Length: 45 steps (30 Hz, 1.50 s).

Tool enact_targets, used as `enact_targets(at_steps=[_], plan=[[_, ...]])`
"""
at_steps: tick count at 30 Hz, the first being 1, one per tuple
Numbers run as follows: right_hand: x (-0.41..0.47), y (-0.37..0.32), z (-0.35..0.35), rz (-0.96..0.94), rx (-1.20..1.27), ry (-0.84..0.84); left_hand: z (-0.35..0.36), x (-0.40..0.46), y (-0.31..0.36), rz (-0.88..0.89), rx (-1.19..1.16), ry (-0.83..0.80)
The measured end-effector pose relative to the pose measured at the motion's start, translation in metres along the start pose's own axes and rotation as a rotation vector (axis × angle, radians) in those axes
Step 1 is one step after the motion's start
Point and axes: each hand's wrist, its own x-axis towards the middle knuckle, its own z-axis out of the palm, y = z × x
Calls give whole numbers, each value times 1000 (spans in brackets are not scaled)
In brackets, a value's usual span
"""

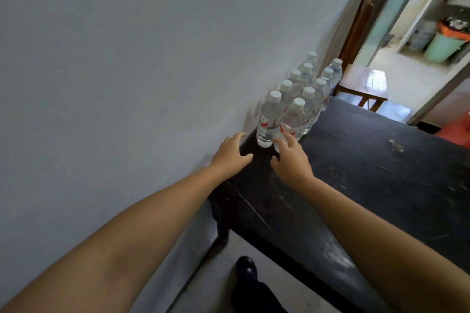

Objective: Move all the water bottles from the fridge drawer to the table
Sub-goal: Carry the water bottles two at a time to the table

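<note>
1. I see the water bottles (pixel 302 94) standing upright on the dark table (pixel 368 160), packed in two rows along the grey wall (pixel 127 58), at the table's far left edge. Each has a white cap and a clear body; the near ones show a red and white label.
2. The nearest wall-side bottle (pixel 269 119) stands just beside the nearest outer bottle (pixel 292 122); whether the two touch I cannot tell.
3. My left hand (pixel 232 157) is over the table edge by the wall, palm down, fingers loosely spread and holding nothing. Its fingertips are near the base of the wall-side bottle but apart from it.
4. My right hand (pixel 292 160) is palm down with its fingers relaxed and slightly spread. Its fingertips reach the base of the nearest outer bottle; I cannot tell whether they touch it or lie just in front of it. They are not wrapped round it.
5. Both forearms stretch in from the bottom of the view, bare.
6. Beyond the bottles a wooden chair (pixel 361 84) stands past the table's far end, before an open doorway. Through the doorway a green bin (pixel 443 48) with an orange liner shows.
7. Below the table edge I see a dark shoe (pixel 245 268) on the pale floor.
</note>
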Motion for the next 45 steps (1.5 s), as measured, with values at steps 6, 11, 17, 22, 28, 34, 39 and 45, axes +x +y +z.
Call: enact_targets(at_steps=[6,11,17,22,28,34,39,45], plan=[[-56,-45,28,-203,-94,-137,-11,-95,-45,-63,-7,55],[-73,-85,50,-399,-130,-223,-21,-157,-86,-247,-70,139],[-82,-136,83,-711,-193,-396,-26,-233,-124,-529,-158,338],[-109,-164,109,-1018,-249,-512,-8,-301,-125,-768,-208,533],[-180,-193,132,-1375,-238,-650,33,-401,-97,-1037,-228,752],[-310,-212,135,-1825,-189,-765,94,-524,-41,-1381,-282,1018],[-424,-195,117,-2141,-167,-800,160,-599,25,-1583,-332,1286],[-554,-125,79,-2387,-122,-920,260,-677,125,-1775,-301,1451]])
